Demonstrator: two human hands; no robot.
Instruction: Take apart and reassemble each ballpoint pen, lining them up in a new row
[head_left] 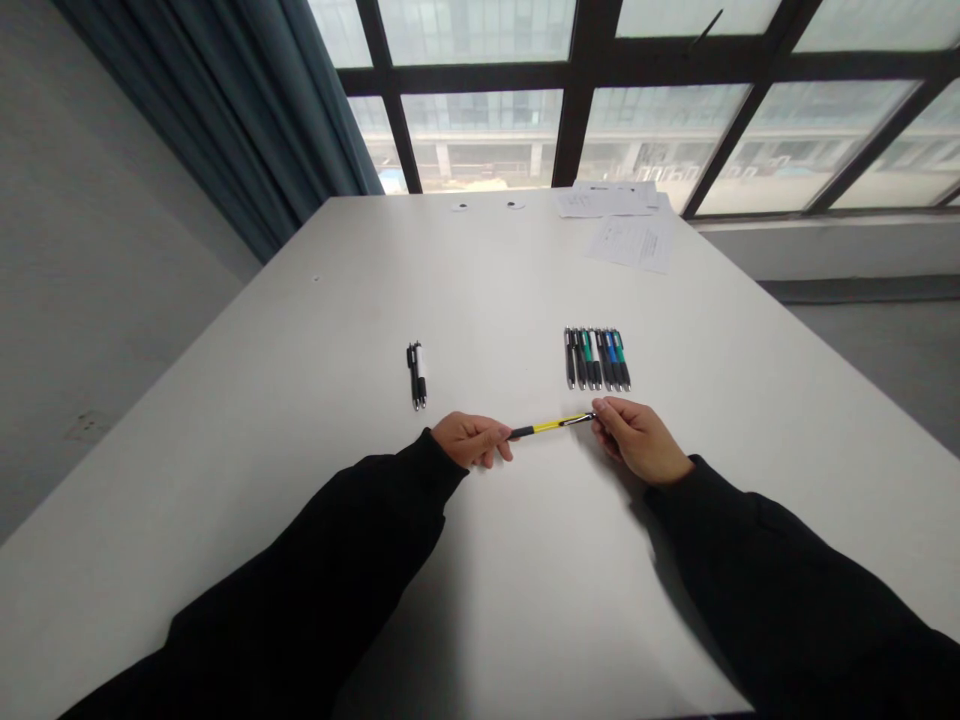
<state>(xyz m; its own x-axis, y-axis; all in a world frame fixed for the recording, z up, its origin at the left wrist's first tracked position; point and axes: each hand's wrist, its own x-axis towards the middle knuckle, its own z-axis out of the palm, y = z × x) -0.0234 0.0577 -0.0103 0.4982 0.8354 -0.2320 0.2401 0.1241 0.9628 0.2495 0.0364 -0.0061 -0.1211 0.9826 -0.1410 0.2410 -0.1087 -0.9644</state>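
A yellow pen point(550, 425) with a dark grip and a silvery clip stretches between my two hands, held nearly level above the white table. My left hand point(474, 438) pinches its dark end. At the clip end, the fingers of my right hand point(624, 432) are closed on it. Beyond my right hand lies a row of several pens point(598, 358), side by side, in black, green, white and blue. Past my left hand, a black pen point(413, 376) and a white pen point(421, 375) lie together, their tips toward me.
The white table point(480, 290) reaches back to a dark-framed window point(480, 77). Paper sheets point(630, 240) lie at its far right, and two small pale items with dark spots near the far edge. A blue curtain point(247, 110) hangs at the left.
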